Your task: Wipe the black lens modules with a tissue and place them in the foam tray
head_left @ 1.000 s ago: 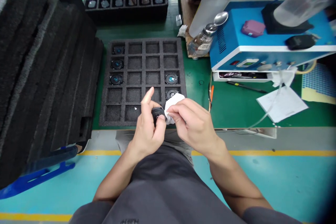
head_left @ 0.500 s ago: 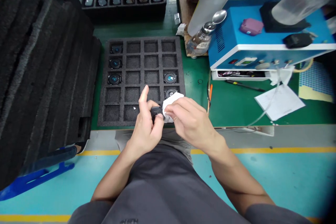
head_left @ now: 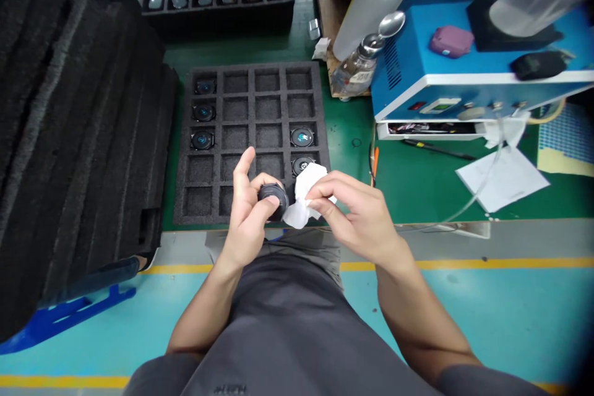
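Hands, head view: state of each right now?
Left hand: closed on the round black part.
Right hand: closed on the white wipe, beside the part.

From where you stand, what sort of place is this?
Most likely a factory workbench for small round parts. A black foam tray holds round black parts in a grid of pockets, a blue bench machine sits on the green mat, and stacked foam trays wait alongside.

Lenses [head_left: 203, 112] in tray [head_left: 253, 69] — left column
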Demonstrator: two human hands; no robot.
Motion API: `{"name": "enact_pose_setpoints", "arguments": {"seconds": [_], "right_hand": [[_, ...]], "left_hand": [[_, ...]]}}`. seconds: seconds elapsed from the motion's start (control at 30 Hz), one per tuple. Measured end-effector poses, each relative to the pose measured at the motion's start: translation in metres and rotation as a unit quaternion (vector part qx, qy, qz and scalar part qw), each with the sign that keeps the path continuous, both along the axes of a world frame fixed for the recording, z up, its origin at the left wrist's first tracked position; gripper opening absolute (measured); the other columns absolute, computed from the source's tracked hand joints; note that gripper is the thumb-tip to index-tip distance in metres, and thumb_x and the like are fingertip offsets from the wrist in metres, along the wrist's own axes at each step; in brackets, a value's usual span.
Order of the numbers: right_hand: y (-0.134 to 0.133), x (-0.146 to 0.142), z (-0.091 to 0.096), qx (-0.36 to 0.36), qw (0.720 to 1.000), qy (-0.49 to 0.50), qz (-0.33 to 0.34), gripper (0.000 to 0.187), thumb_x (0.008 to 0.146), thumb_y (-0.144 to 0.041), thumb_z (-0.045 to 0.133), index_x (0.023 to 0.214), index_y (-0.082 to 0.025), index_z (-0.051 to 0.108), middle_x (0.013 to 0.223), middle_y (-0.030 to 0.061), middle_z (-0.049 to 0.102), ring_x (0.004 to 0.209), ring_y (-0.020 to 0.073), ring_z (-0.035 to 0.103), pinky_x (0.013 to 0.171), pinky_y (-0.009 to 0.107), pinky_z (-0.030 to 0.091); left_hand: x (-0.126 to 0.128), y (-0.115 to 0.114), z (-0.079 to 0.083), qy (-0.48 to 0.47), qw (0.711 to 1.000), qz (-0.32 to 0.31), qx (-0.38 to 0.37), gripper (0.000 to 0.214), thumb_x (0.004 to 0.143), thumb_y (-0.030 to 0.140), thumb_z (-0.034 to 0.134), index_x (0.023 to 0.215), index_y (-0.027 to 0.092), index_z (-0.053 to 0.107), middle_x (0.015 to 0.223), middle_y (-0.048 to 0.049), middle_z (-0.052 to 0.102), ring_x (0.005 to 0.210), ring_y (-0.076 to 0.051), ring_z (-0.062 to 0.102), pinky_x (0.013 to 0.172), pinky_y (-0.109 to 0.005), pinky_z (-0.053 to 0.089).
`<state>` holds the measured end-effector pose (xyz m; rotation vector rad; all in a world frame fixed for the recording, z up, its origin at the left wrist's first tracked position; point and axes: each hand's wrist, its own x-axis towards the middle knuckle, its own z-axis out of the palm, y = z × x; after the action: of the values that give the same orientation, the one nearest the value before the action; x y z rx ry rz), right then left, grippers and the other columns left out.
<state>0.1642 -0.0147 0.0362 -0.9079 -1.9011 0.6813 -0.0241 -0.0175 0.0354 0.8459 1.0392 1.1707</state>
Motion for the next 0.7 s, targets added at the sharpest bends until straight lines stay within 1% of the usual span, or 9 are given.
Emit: {"name": "enact_pose_setpoints", "arguments": {"seconds": [0.1, 0.23, 0.37, 0.5, 0.7], "right_hand": [[-0.0018, -0.0048, -0.0005, -0.002, 1.0, 0.008, -0.011, 0.007, 0.096, -0.011, 0.067, 0.094, -0.016, 0.064, 0.089, 0.0009, 0.068, 0.084, 0.0108, 0.065, 0.077, 0.025, 0.052], [-0.0029, -0.0087, 0.0003, -0.006, 0.999, 0.017, -0.028, 0.006, 0.096, -0.012, 0.067, 0.092, -0.017, 0.065, 0.087, 0.0009, 0.07, 0.079, 0.0117, 0.066, 0.073, 0.026, 0.052], [-0.0028, -0.0103, 0.0007, 0.001, 0.999, 0.017, -0.028, 0.007, 0.095, -0.011, 0.067, 0.092, -0.016, 0.066, 0.086, 0.0007, 0.07, 0.079, 0.0114, 0.066, 0.073, 0.026, 0.052], [-0.0035, -0.0102, -0.0002, 0.009, 0.999, 0.011, -0.029, 0.007, 0.094, -0.01, 0.068, 0.093, -0.017, 0.065, 0.087, 0.0002, 0.07, 0.079, 0.0114, 0.065, 0.074, 0.027, 0.052], [-0.0058, -0.0092, -0.0002, 0.026, 0.999, -0.008, -0.029, 0.007, 0.095, -0.011, 0.069, 0.094, -0.017, 0.064, 0.087, -0.0001, 0.07, 0.08, 0.0113, 0.064, 0.077, 0.028, 0.05]], "left_hand": [[0.0007, -0.0008, 0.001, 0.007, 1.0, 0.005, -0.002, 0.09, 0.077, 0.026, 0.063, 0.156, 0.026, 0.019, 0.084, 0.0045, 0.062, 0.069, 0.0, 0.053, 0.064, -0.016, 0.038], [0.0027, -0.0035, 0.0012, 0.025, 1.0, 0.007, 0.009, 0.087, 0.081, 0.025, 0.062, 0.155, 0.029, 0.018, 0.085, 0.0045, 0.061, 0.071, 0.001, 0.052, 0.066, -0.015, 0.038], [0.0043, -0.0056, 0.0006, 0.038, 0.999, 0.004, 0.031, 0.083, 0.083, 0.026, 0.062, 0.154, 0.029, 0.019, 0.086, 0.0049, 0.061, 0.07, 0.002, 0.052, 0.063, -0.013, 0.038], [0.0049, -0.007, 0.0019, 0.039, 0.999, -0.004, 0.027, 0.083, 0.084, 0.025, 0.061, 0.154, 0.029, 0.017, 0.086, 0.0048, 0.06, 0.069, 0.002, 0.053, 0.062, -0.012, 0.041], [0.006, -0.009, 0.0051, 0.053, 0.998, -0.014, 0.018, 0.084, 0.086, 0.026, 0.061, 0.155, 0.031, 0.013, 0.089, 0.0052, 0.059, 0.065, 0.003, 0.05, 0.057, -0.011, 0.04]]}}
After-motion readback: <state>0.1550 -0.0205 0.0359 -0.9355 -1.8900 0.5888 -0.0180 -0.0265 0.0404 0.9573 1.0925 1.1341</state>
